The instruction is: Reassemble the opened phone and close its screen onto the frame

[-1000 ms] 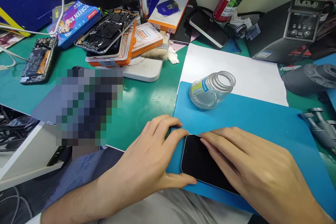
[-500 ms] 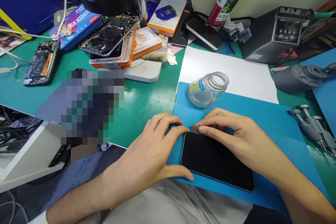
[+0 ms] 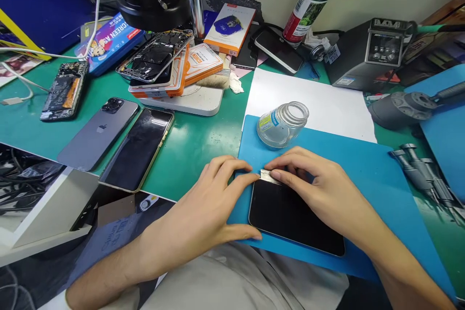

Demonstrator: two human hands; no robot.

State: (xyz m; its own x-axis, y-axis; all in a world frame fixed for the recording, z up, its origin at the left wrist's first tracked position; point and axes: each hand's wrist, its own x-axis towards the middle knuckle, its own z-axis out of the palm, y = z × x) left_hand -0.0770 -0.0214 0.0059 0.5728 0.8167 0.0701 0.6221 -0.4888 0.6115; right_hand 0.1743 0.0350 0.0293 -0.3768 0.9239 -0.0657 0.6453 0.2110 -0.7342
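A smartphone [image 3: 294, 218] lies black screen up on the blue mat [image 3: 366, 164]. Between the thumb and fingers of my right hand [image 3: 312, 179] is a thin, flat metal blade [image 3: 269, 176], held at the phone's upper left edge. My left hand [image 3: 207, 208] spans the phone's left end, thumb and fingers apart, with the index fingertip close to the blade and the thumb by the lower corner. Just beyond the hands an open glass jar [image 3: 281, 125] stands tilted-looking on the mat; its contents are hard to make out.
Left of the mat lie a grey-blue phone [image 3: 100, 133] and a dark-screened phone [image 3: 140, 150]. Behind them are a stripped phone [image 3: 65, 91] and stacked boxes [image 3: 160, 88]. A microscope head [image 3: 152, 5] hangs above. Screwdrivers [image 3: 430, 174] and a black device [image 3: 366, 53] stand right.
The view has shifted slightly. The blade lies a little flatter at the phone's edge and catches more light. Both hands keep nearly the same pose.
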